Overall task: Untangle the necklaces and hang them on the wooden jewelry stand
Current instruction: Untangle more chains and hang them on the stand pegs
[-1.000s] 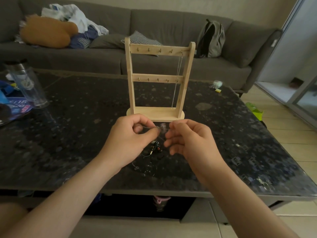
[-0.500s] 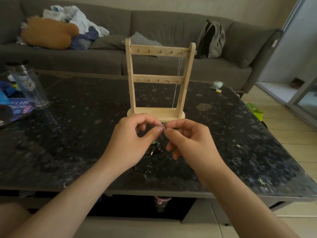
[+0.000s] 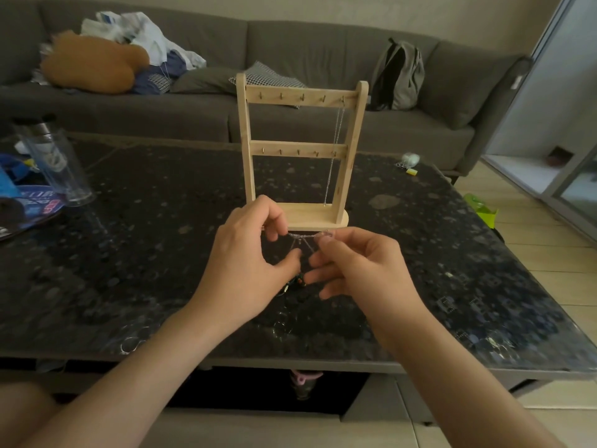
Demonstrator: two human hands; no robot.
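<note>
My left hand [image 3: 245,257] and right hand [image 3: 361,273] each pinch the thin silver chain [image 3: 305,236] at frame centre; pulling harder could tighten its tangle

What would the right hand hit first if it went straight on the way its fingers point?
Most likely the left hand: the right hand points its fingers leftward at it across a narrow gap, both pinching the silver chain strung between them. Depth is hard to judge.
</note>
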